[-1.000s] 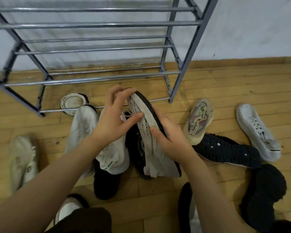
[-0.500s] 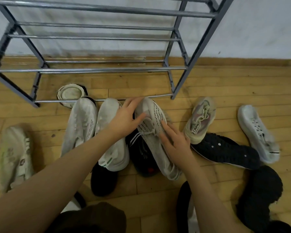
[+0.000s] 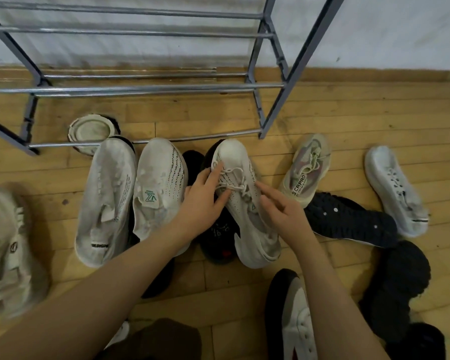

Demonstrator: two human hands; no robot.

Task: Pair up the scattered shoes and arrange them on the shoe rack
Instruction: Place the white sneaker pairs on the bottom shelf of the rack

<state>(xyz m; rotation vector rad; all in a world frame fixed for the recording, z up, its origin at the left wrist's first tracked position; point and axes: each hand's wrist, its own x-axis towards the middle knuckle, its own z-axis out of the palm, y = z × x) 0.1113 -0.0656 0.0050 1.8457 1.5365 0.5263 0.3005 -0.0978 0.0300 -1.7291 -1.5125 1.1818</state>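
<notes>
Both hands are resting loose-fingered, gripping nothing: left hand point(image 3: 203, 201) & right hand point(image 3: 283, 211) are flanking the white sneaker point(image 3: 244, 203) lying on the floor point(image 3: 322, 258) w/ its match point(image 3: 159, 193) nearby; best aligning toes before racking point(image 3: 140, 87).

White black-dotted sneaker point(image 3: 161, 188); black shoe point(image 3: 348, 219); grey rack point(image 3: 273, 74), yellowish wood floor point(image 3: 374, 120)

Shoe rack point(image 3: 151, 88) upper frame: glossy metal rods, matt grey frame. Floor point(image 3: 374, 120): worn yellow wood planks. Centre white sneaker point(image 3: 244, 203): matt knit cloth. Right black shoe point(image 3: 348, 219): rough knit.
</notes>
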